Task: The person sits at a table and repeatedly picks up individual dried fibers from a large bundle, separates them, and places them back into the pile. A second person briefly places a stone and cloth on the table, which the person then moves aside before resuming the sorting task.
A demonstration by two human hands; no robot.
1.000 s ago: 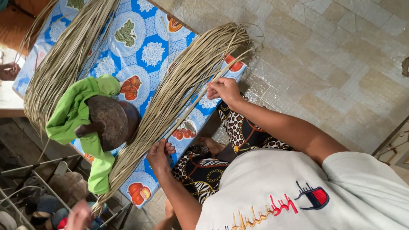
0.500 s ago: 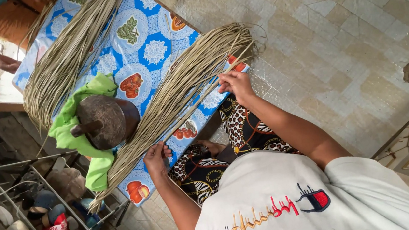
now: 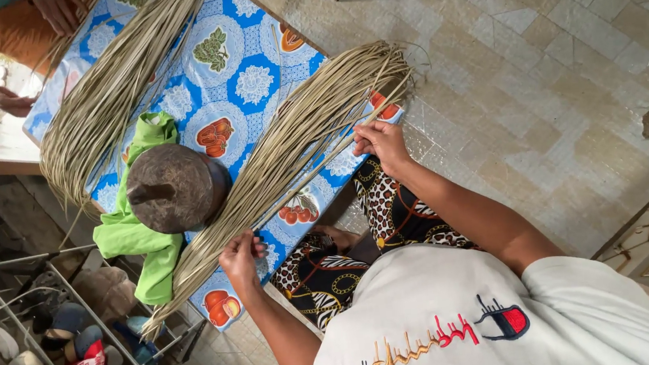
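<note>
The near bundle of dried reeds (image 3: 284, 170) lay across the blue patterned tablecloth (image 3: 245, 80), just beside the dark round pot (image 3: 176, 188). The left hand (image 3: 241, 259) pinched strands at the bundle's lower end, fingers closed. The right hand (image 3: 382, 142) gripped strands near its upper end, fingers closed.

A dark round pot (image 3: 176, 188) sits on a green cloth (image 3: 137, 234) on the blue patterned tabletop (image 3: 241, 84). A second reed bundle (image 3: 109, 92) lies well apart at the far edge. A wire shoe rack (image 3: 32, 333) stands beside the tiled floor (image 3: 548, 53)
</note>
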